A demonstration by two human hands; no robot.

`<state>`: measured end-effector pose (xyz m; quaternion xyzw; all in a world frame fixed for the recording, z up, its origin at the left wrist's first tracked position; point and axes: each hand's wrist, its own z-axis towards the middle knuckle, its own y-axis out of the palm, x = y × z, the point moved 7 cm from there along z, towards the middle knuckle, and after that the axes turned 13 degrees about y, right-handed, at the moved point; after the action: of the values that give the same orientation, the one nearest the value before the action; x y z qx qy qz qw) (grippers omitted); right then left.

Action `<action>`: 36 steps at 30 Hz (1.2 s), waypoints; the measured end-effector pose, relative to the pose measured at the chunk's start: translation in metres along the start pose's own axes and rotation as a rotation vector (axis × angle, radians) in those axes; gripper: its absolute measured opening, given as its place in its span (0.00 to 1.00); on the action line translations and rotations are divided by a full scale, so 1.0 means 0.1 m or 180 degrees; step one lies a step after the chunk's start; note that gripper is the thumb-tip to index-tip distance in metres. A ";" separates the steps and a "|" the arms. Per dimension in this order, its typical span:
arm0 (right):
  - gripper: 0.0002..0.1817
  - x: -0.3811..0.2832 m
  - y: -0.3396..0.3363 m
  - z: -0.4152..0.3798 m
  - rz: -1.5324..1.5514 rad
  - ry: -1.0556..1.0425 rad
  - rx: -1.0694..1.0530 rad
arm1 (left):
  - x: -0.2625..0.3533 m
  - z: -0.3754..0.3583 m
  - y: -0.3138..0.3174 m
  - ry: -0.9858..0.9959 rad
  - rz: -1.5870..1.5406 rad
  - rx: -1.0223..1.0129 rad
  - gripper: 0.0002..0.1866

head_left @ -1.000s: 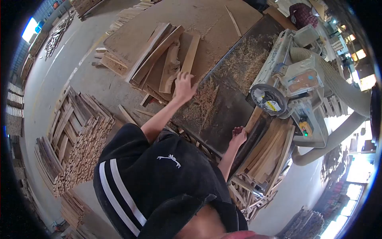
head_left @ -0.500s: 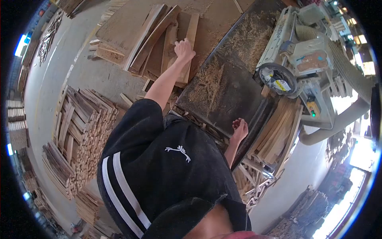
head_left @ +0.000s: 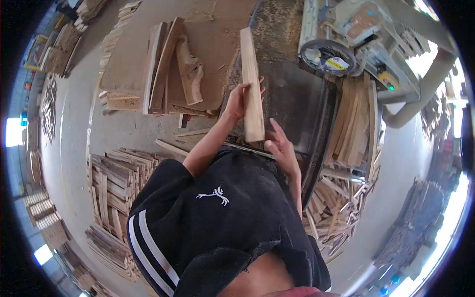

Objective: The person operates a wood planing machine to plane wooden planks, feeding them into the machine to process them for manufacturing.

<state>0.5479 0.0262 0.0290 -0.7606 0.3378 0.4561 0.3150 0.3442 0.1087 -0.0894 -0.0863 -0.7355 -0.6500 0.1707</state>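
Observation:
A long, pale wooden board (head_left: 253, 94) is held up over the near left edge of the dark machine table (head_left: 292, 99). My left hand (head_left: 238, 100) grips it around the middle, with fingertips showing past its right side. Close to the board's lower end is my right hand (head_left: 282, 147), its fingers apart and the index finger stretched out. Whether that hand touches the board is hard to tell. Sawdust lies on the far part of the table.
Several boards, one knotty (head_left: 189, 72), lie on a brown surface (head_left: 213, 49) at the upper left. A machine with a black handwheel (head_left: 328, 57) stands at the upper right. Stacked wood strips (head_left: 354, 123) are on the right, with more (head_left: 118, 188) at the lower left.
My left hand has lifted the pale board from the brown surface and brought it over the table's near edge. My right hand has moved nearer the board and opened. The view has shifted.

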 end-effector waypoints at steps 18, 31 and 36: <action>0.23 -0.21 -0.32 -1.28 -0.2496 -0.1379 0.2967 | -1.00 -0.35 0.72 -0.0946 0.0284 0.0059 0.38; 0.33 0.39 -0.48 -1.47 -0.1641 -0.0439 0.2957 | -1.31 -0.66 0.89 -0.1358 0.0396 0.0391 0.32; 0.22 1.20 -0.48 -1.38 -0.0314 0.0934 0.2632 | -1.41 -0.77 0.62 -0.1238 0.2157 0.0323 0.20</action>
<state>0.6960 -0.0820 -0.0184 -0.6425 0.4964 0.1542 0.5630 0.5072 0.0549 -0.0758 -0.4373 -0.7151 -0.4911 0.2371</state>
